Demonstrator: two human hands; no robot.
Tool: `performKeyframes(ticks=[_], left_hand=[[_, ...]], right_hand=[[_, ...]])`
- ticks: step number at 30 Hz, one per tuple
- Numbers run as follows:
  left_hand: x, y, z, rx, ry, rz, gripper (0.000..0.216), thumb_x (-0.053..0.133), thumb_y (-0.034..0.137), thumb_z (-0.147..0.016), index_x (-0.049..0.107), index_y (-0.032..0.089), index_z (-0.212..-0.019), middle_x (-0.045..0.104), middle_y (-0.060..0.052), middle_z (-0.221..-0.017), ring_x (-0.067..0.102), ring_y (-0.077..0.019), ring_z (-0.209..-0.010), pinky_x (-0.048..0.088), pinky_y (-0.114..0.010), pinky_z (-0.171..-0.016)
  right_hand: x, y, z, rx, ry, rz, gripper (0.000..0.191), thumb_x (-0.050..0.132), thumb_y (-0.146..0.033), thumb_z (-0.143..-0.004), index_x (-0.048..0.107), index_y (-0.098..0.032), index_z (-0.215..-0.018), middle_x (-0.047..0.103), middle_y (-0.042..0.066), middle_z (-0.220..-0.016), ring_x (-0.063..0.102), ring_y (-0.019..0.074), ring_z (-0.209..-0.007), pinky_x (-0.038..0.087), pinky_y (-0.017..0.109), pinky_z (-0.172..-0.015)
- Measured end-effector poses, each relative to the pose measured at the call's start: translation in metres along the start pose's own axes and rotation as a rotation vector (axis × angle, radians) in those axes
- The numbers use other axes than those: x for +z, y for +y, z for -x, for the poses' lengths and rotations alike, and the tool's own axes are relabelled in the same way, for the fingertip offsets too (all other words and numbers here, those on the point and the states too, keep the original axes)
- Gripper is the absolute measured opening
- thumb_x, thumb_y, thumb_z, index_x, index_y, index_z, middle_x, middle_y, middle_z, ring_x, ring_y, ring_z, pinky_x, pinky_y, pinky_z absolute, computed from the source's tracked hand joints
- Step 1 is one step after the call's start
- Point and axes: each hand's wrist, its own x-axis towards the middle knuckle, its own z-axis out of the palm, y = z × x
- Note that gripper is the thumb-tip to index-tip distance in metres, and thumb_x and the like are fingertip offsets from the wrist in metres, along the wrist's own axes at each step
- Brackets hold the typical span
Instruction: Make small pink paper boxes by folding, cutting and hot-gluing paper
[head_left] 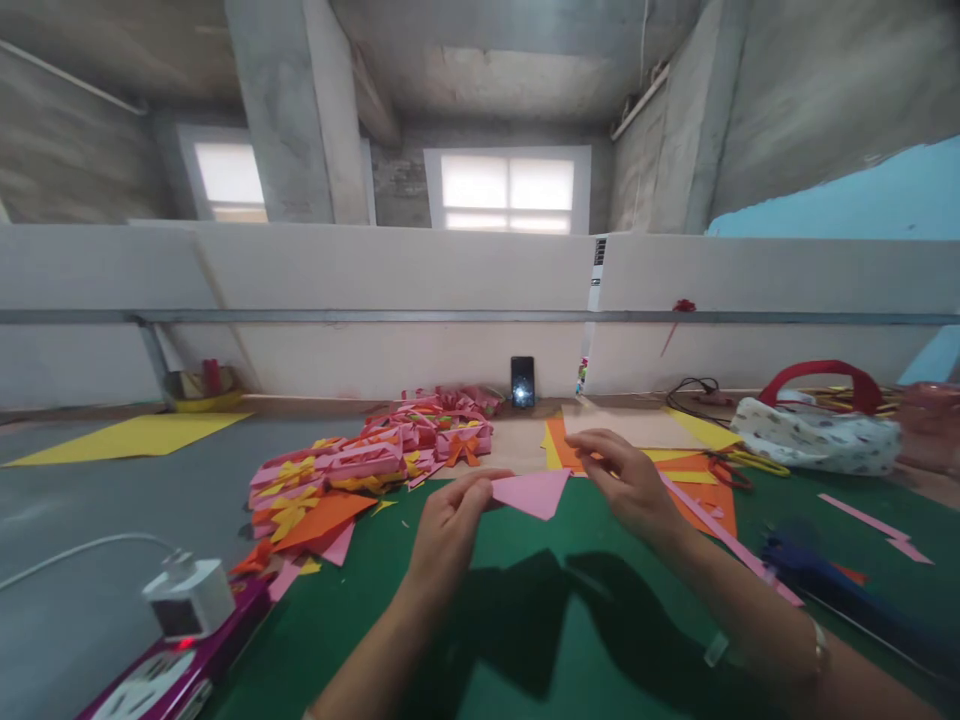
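My left hand pinches one end of a folded piece of pink paper between thumb and fingers. The paper is held up above a green cutting mat, and its shadow falls on the mat below. My right hand is just beyond the paper's right corner, its fingers bent and apart. Whether a fingertip touches that corner is hard to make out; nothing shows gripped in this hand.
To the left lies a heap of pink, orange and yellow paper pieces. A power strip holds a white charger. Behind stands a phone. On the right are paper sheets, a blue tool and a white bag.
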Motion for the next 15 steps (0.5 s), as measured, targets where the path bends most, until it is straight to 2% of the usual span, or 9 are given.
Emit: performKeyframes(ticks=[3,5,10,15], left_hand=[[-0.002,0.000,0.001,0.078,0.039,-0.056,0.026,0.051,0.032,-0.071,0.071,0.018,-0.082,0.070,-0.005,-0.093,0.057,-0.0251,-0.097,0.040,-0.035,-0.088],[-0.003,-0.002,0.001,0.085,0.037,-0.016,0.026,0.051,0.031,-0.071,0.071,0.018,-0.082,0.070,-0.005,-0.095,0.056,-0.0260,-0.100,0.040,-0.035,-0.088],[0.000,0.000,0.004,0.048,0.016,0.028,0.027,0.050,0.030,-0.071,0.071,0.018,-0.084,0.068,-0.006,-0.103,0.053,-0.0269,-0.106,0.041,-0.035,-0.087],[0.000,0.002,0.003,0.071,0.020,0.013,0.025,0.052,0.028,-0.071,0.071,0.020,-0.084,0.069,-0.004,-0.098,0.054,-0.0252,-0.105,0.036,-0.036,-0.094]], right_hand=[[-0.005,-0.003,-0.004,0.295,-0.095,-0.169,0.025,0.052,-0.030,-0.080,0.066,-0.015,-0.094,0.065,0.007,-0.083,0.058,0.0148,-0.068,0.048,0.028,-0.060],[-0.005,-0.006,-0.004,0.366,-0.158,-0.267,0.027,0.054,-0.034,-0.079,0.067,-0.014,-0.091,0.066,0.006,-0.079,0.057,0.0139,-0.068,0.046,0.026,-0.059],[-0.006,-0.011,-0.003,0.320,-0.227,-0.353,0.021,0.058,-0.031,-0.078,0.069,-0.015,-0.085,0.066,0.005,-0.083,0.057,0.0132,-0.075,0.044,0.025,-0.064],[-0.008,-0.013,-0.003,0.227,-0.241,-0.316,0.015,0.060,-0.027,-0.076,0.070,-0.016,-0.082,0.066,0.005,-0.082,0.058,0.0131,-0.075,0.043,0.024,-0.064]])
